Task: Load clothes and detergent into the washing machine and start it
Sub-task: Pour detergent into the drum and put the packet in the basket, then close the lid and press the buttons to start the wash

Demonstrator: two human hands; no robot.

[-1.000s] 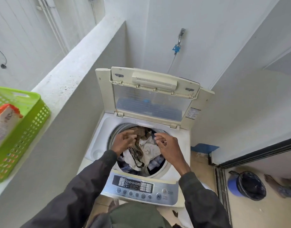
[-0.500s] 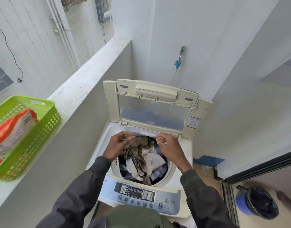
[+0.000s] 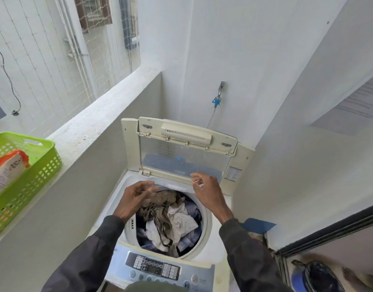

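Note:
A white top-load washing machine stands below me, its folding lid raised upright at the back. The drum holds a heap of clothes in brown, white and blue. My left hand hovers over the drum's left rim with loosely curled fingers, holding nothing. Raised near the lid's lower edge, my right hand has relaxed fingers and is empty. The control panel faces me at the front. An orange and white detergent bag lies in a green basket on the ledge at left.
A concrete ledge runs along the left wall. A tap with a blue fitting sticks out of the back wall. At lower right are a sliding door track, a blue bin and a person's bare foot.
Both hands have lifted out of the clothes and risen toward the lid. The view has tilted upward, showing more of the wall and window.

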